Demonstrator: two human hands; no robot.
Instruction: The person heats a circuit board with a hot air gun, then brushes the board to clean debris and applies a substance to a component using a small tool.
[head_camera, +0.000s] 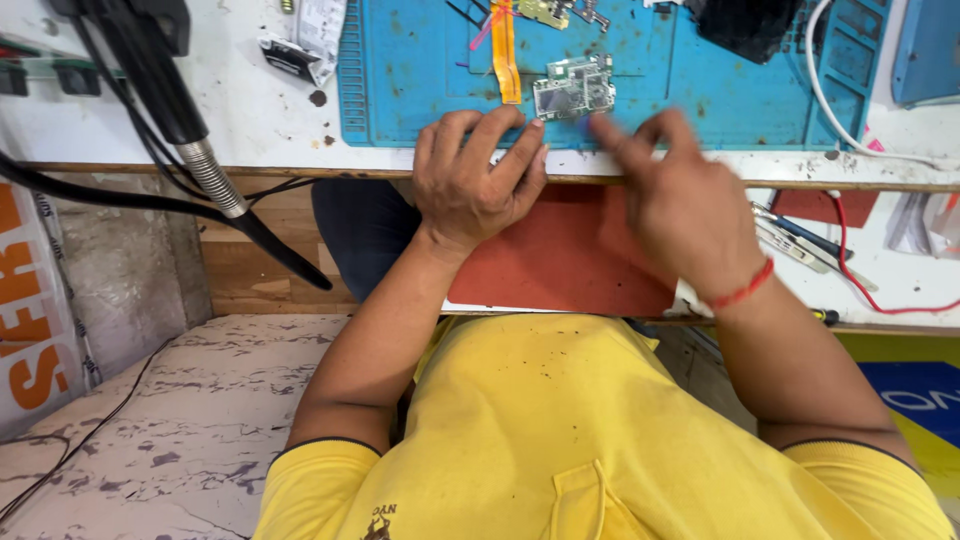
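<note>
Head view, looking down over a yellow shirt (560, 440) at the desk (250, 110).

- Left hand (475, 180): rested at the near edge of the blue work mat (420, 70), palm down, fingers curled and laid on the mat just below-left of the circuit board (574, 88). Grip loose, nothing seen pinched in it.
- Right hand (680, 205): blurred. Index finger stretched out, tip just beside the board's lower right corner; can't tell if it touched. Other fingers half folded; can't tell whether that grip held anything. Red thread band (743, 290) on the wrist.
- Circuit board: small, green and silver, lay flat on the mat near its front edge, between the two hands' fingertips.
- Orange flex ribbon (505, 55) lay on the mat just left of the board, running away from the person.
- White cable (830, 105) curved across the mat's right side onto the desk.
- Hot-air wand (165, 95), black with a metal nozzle, hung over the left of the desk, well apart from both hands.
- Red pad (560, 255) on a lower shelf under the hands.
</note>
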